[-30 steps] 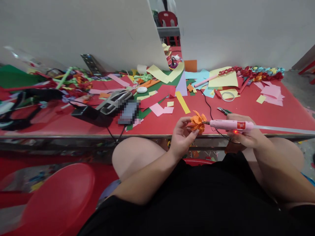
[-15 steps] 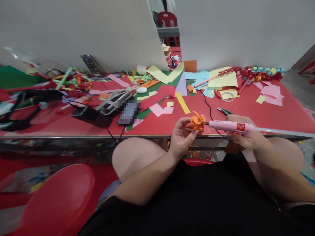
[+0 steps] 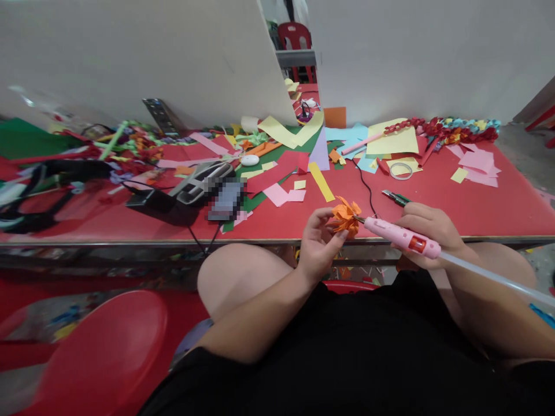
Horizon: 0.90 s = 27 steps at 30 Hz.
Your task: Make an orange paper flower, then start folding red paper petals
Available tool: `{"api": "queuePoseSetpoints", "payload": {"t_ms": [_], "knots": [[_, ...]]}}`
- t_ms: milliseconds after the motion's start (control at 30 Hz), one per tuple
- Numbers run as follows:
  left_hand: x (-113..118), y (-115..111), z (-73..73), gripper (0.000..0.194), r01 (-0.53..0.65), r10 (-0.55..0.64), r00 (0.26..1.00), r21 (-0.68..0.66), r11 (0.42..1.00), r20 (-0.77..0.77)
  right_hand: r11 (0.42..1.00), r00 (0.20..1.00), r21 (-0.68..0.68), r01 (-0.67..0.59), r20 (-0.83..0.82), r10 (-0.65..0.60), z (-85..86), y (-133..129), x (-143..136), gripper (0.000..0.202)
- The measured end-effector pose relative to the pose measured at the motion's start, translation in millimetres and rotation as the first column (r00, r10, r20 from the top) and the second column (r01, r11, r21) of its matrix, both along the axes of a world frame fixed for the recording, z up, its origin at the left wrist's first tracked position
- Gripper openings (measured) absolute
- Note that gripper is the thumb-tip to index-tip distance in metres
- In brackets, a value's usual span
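Note:
Between the thumb and fingers of my left hand (image 3: 319,244) is an orange paper flower (image 3: 346,215), held just over the front edge of the table. My right hand (image 3: 429,231) is wrapped round a pink hot glue gun (image 3: 401,236), whose handle is hidden by the fingers. The gun's metal nozzle points left and meets the flower's right side; whether it presses on the paper I cannot tell. A long clear glue stick (image 3: 494,277) runs out of the back of the gun, over my right forearm. Behind my right hand lies a green-and-black utility knife (image 3: 395,198).
The red table (image 3: 511,211) bears scattered coloured paper, a roll of tape (image 3: 400,170), a black cord (image 3: 367,185) and a garland of paper flowers (image 3: 446,130). Left stand a black device (image 3: 160,205) and a blurred phone (image 3: 226,199). A red stool (image 3: 104,352) is at lower left.
The glue gun has tilted, its back end and glue stick swinging downward while the nozzle stays by the flower. My left hand and the flower have barely moved.

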<state>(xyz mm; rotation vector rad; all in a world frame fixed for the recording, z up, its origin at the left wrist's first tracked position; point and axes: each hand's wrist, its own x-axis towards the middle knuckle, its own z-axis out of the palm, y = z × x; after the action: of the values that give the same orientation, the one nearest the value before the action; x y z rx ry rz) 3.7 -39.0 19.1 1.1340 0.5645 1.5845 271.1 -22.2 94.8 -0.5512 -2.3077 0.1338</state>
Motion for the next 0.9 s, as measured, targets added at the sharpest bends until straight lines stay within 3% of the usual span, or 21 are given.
{"api": "queuePoseSetpoints", "payload": {"t_ms": [100, 233, 433, 567, 767, 900], "knots": [[-0.2, 0.0, -0.9, 0.036, -0.024, 0.024, 1.0, -0.004, 1.0, 0.001, 0.995, 0.995, 0.079, 0.068, 0.07, -0.074, 2.1, -5.5, 0.1, 0.024], [-2.7, 0.4, -4.2, 0.037, -0.02, 0.02, 1.0, -0.014, 1.0, -0.02, 0.986, 0.985, 0.116, 0.123, 0.103, -0.135, 3.7, -11.3, -2.5, 0.016], [-4.6, 1.0, -5.9, 0.063, 0.085, -0.085, 0.996, 0.004, 0.996, -0.021, 0.99, 0.988, 0.109, 0.085, 0.116, -0.098, 5.1, -11.9, -4.8, 0.026], [-1.6, 0.9, -3.3, 0.058, 0.014, -0.014, 1.0, -0.009, 1.0, -0.027, 0.995, 0.987, 0.085, 0.054, 0.15, -0.066, 6.3, -11.9, -6.1, 0.037], [-2.1, 0.5, -3.6, 0.049, -0.006, 0.005, 0.999, -0.031, 1.0, -0.032, 0.998, 0.998, 0.02, 0.056, 0.037, -0.056, 5.1, -12.1, -6.1, 0.034], [-3.1, -0.2, -3.5, 0.049, -0.013, 0.012, 0.999, -0.026, 1.0, -0.032, 0.998, 0.998, -0.06, -0.017, -0.062, 0.013, 7.1, -11.5, -6.9, 0.022]]}}
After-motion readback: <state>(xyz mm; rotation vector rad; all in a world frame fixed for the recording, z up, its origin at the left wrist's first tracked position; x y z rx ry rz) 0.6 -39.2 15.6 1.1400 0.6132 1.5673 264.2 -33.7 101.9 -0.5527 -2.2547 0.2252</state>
